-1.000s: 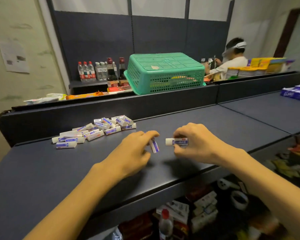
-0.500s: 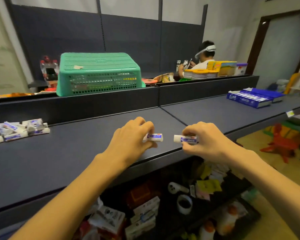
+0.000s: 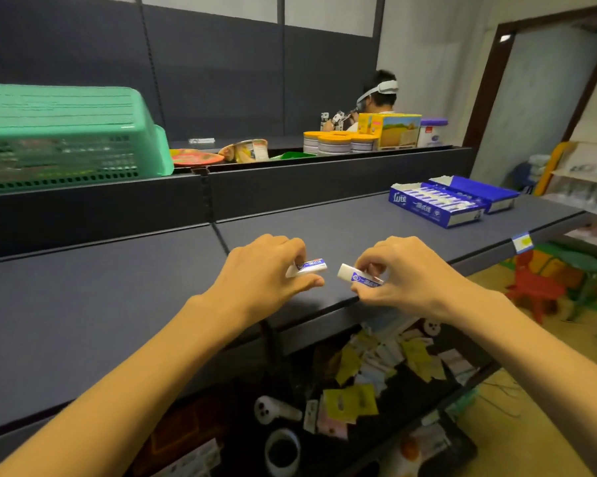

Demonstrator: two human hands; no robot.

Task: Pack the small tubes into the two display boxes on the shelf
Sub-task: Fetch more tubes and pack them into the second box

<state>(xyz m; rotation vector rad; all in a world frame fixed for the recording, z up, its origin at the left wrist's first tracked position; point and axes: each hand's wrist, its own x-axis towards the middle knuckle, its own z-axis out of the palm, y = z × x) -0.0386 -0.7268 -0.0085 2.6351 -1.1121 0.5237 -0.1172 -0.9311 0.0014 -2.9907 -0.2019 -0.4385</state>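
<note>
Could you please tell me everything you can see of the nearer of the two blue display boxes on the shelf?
The nearer blue cardboard display box is a long, shallow open tray with white lettering on its blue front wall and a torn white edge at its back left corner. It lies flat on the dark grey shelf, far right of both hands, and a row of small white and blue tubes fills it side by side. The second blue box sits right behind it, apparently touching. Neither hand touches it.
</note>
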